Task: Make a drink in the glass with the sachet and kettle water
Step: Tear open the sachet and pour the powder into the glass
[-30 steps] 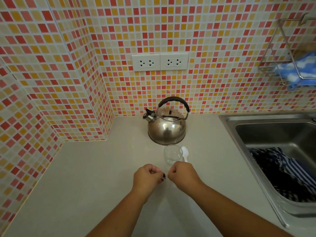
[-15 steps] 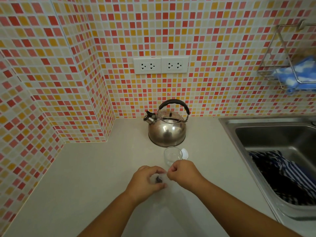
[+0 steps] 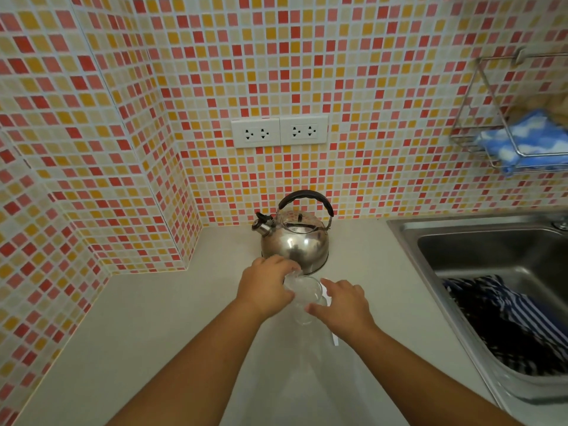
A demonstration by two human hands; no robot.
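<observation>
Head view: my left hand [image 3: 266, 289] is over the rim of the glass [image 3: 302, 295], fingers pinched on a small clear sachet [image 3: 292, 275] tipped toward the opening. My right hand [image 3: 339, 304] is loosely open, thumb and fingers bracketing the glass on its right side — touching or just off it, can't tell. The glass stands on the table [image 3: 159, 327], just in front of the kettle [image 3: 295, 238]. The white spoon [image 3: 330, 318] lies just right of the glass, mostly hidden under my right hand.

Step in hand, as I read it: empty the sachet into the glass. Whether anything is in the glass yet is unreadable — clear on clear.

To do it well: keep the torn end inside the rim, not above it, so nothing spills on the table. Steady the glass with the right hand; it looks light. Tap the sachet to clear its corners. The kettle comes next, by its black handle [image 3: 307, 198].
</observation>
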